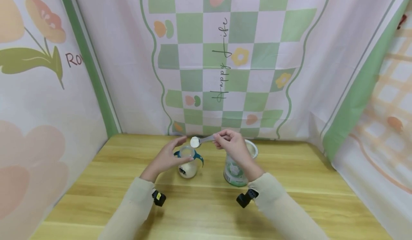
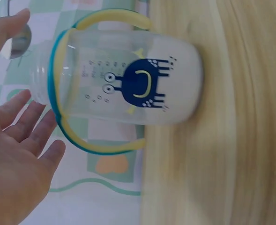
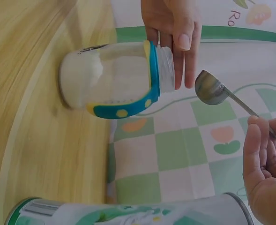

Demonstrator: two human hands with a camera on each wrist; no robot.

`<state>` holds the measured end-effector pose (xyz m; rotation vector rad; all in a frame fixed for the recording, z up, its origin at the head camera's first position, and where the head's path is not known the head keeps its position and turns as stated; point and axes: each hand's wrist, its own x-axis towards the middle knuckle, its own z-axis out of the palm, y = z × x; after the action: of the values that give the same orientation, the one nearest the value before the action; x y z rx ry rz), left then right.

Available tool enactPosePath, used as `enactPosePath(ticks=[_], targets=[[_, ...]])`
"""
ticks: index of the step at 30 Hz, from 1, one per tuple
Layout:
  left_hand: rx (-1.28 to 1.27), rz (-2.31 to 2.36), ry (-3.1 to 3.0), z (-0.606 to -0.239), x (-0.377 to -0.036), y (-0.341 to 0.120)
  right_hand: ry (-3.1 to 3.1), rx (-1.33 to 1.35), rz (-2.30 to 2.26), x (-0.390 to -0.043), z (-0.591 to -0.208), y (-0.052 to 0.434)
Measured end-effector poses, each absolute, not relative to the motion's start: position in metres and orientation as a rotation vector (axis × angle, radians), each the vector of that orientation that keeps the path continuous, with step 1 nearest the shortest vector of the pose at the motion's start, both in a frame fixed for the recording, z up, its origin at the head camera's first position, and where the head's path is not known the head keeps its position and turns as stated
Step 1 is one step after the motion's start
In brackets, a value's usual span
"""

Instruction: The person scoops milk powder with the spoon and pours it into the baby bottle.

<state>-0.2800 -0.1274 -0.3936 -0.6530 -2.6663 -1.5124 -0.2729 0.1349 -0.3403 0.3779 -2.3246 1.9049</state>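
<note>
The right hand [image 1: 233, 145] pinches the handle of a spoon [image 1: 201, 140] full of white powder, just above the mouth of the bottle [image 1: 188, 163]. The bottle stands on the table [image 1: 206, 204] with powder at its bottom. The left hand [image 1: 167, 157], fingers straight, is beside the bottle's neck. A can [image 1: 239, 168] stands near, under the right hand.

The checked backdrop cloth [image 1: 225, 54] read "Happy Life" in script running vertically; the left floral cloth [image 1: 38, 72] showed only "Ro".

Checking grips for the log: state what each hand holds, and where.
Right hand pinches the metal spoon by its handle end. Left hand holds nothing; fingers open beside the baby bottle neck.
</note>
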Motion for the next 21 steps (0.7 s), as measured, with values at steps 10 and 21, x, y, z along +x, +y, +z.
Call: enactPosePath(ticks=[10, 21], targets=[[-0.558, -1.625, -2.654, -0.411, -0.286, -0.13, -2.336, 0.435, 1.824, -0.275, -0.346, 0.126], [-0.46, -1.73, -2.617, -0.429, -0.291, -0.125, -2.351, 0.478, 1.757, -0.275, -0.355, 0.117]])
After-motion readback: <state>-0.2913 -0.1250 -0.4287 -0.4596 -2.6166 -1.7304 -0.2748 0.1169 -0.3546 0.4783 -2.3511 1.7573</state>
